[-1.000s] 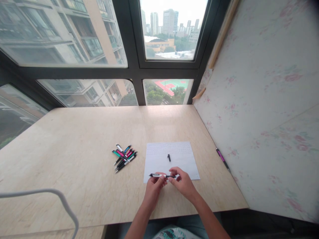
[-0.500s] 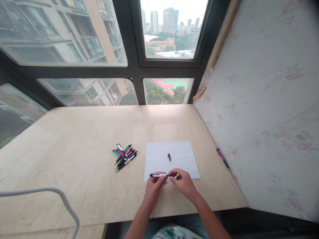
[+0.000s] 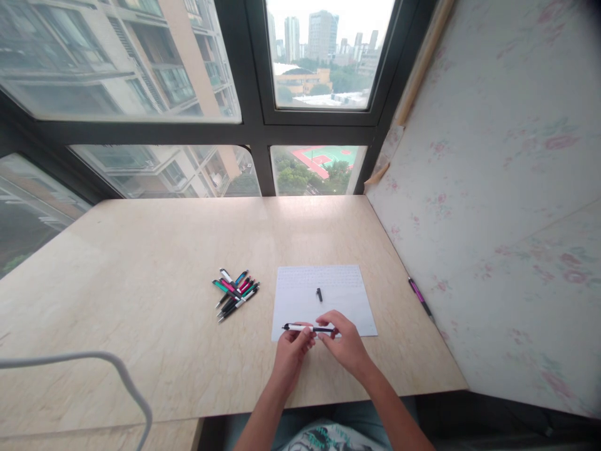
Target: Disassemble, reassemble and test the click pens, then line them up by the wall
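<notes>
Above the lower edge of a sheet of lined paper (image 3: 300, 300), my left hand (image 3: 293, 351) pinches a white-and-black pen (image 3: 300, 327) that lies level. The pen's dark end points right, into the space between the fingers of my right hand (image 3: 345, 344). The right thumb and forefinger stand apart around that end, and its tip is partly hidden by the hand. A small black pen cap (image 3: 319, 294) rests on the paper just beyond my hands.
Several pens (image 3: 236, 294) in mixed colours are heaped left of the paper. A purple-and-black pen (image 3: 419, 296) lies against the wall on the right. A grey cable (image 3: 113, 360) arches over the near left of the table (image 3: 154, 275). Windows close off the back.
My right forefinger has lifted and the fingers have spread a little from the pen's dark end. My left hand still holds the pen in nearly the same place.
</notes>
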### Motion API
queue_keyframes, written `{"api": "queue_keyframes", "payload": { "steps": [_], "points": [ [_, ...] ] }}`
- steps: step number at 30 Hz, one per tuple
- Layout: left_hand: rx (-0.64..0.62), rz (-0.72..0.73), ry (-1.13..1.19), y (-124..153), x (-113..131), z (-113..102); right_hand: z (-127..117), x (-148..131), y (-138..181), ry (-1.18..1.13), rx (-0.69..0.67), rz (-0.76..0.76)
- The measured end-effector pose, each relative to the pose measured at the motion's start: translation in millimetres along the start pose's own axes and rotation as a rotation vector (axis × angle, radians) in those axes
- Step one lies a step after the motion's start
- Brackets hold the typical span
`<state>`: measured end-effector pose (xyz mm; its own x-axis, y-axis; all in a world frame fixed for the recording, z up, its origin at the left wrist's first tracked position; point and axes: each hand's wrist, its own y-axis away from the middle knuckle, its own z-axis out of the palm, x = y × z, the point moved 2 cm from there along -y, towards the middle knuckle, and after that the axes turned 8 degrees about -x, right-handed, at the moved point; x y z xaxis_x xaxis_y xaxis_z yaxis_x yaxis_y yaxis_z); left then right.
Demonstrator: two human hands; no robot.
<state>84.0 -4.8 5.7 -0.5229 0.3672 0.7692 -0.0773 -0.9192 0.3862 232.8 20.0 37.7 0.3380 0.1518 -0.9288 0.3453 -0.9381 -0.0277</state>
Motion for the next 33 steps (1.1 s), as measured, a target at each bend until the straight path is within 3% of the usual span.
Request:
{"api": "queue_keyframes", "payload": {
  "steps": [5,11,17,23,33],
  "points": [
    [0.033,-0.025,0.007,-1.6,-0.7,-1.4,-0.8,0.4,-0.1,0.024,-0.046,0.075],
    [0.033,-0.012,0.036,-1.4,-0.8,-2.9,-1.0,1.3,-0.5,0.034,-0.009,-0.008],
    [0.039,-0.023,0.024,-1.0,-2.0,-2.2,-3.9,1.3,-0.8,0.081,-0.008,0.041],
    [0.025,-0.035,0.103,-1.3,-4.2,-2.9,-11.3,-5.3,-1.7,0.116,-0.002,-0.03],
    [0.032,-0.015,0.143,-1.9,-2.2,-3.9,-15.2,-10.0,-0.6,0.222,-0.145,-0.041]
  ]
}}
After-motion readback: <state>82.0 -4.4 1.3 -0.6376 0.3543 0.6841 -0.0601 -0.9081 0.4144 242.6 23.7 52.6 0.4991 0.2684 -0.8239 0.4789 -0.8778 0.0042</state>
